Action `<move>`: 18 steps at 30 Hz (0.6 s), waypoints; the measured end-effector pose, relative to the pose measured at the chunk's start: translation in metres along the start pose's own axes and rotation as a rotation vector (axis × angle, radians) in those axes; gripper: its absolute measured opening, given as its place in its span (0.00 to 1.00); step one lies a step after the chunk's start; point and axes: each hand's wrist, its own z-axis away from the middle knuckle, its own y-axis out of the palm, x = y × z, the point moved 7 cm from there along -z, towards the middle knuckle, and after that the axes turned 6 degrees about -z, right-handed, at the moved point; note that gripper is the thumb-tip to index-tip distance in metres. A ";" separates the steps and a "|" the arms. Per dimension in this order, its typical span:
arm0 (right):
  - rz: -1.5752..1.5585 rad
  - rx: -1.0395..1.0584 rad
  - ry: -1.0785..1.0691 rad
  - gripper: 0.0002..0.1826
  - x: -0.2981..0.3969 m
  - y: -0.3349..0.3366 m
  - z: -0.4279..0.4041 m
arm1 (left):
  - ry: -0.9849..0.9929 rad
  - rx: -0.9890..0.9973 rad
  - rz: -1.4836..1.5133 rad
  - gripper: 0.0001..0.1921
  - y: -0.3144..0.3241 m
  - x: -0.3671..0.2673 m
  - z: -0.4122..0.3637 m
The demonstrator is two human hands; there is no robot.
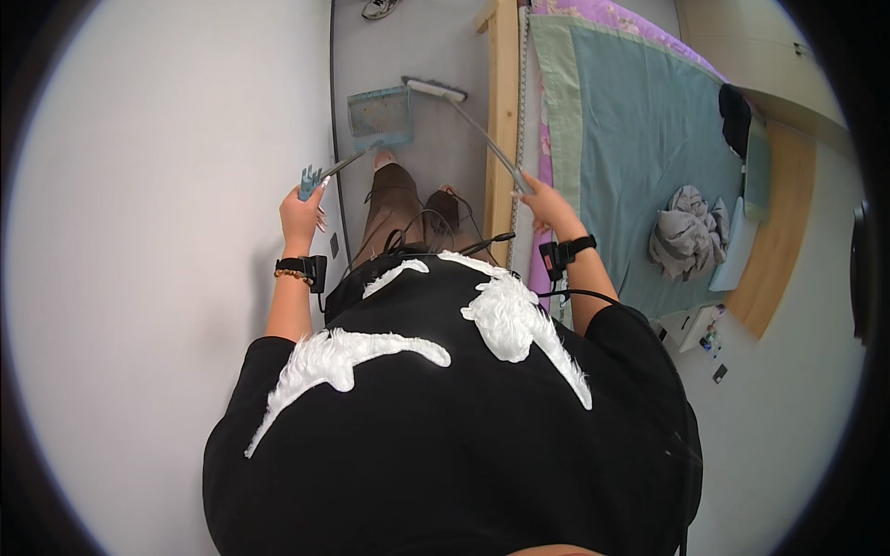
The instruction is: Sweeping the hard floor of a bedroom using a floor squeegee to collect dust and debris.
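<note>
My left hand [302,208] grips the toothed top of a long-handled dustpan, close to the white wall. Its blue pan [380,117] lies on the floor ahead of my feet, with brownish specks inside. In my right hand [547,203] is the grey handle of a broom, held beside the bed frame. The broom head [436,89], white with dark bristles, rests on the floor to the right of the pan and slightly beyond it. A small gap seems to separate the two.
A wooden bed frame [502,125] bounds the narrow floor strip on the right; the white wall [174,174] bounds it on the left. On the bed's green cover [640,118] lies a crumpled grey cloth [688,233]. A shoe [379,8] sits at the far end.
</note>
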 end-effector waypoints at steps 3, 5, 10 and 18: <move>0.056 -0.083 -0.086 0.34 0.016 -0.007 -0.025 | 0.009 -0.037 -0.003 0.16 0.002 -0.005 0.014; 0.073 -0.113 -0.137 0.34 0.025 -0.009 -0.050 | 0.000 -0.048 -0.007 0.16 0.006 -0.008 0.027; -0.087 -0.223 -0.156 0.33 0.028 -0.010 -0.110 | 0.058 -0.088 -0.024 0.14 0.023 -0.005 0.067; -0.043 -0.201 -0.066 0.39 0.012 -0.001 -0.167 | -0.128 -0.143 0.161 0.14 0.034 0.029 0.149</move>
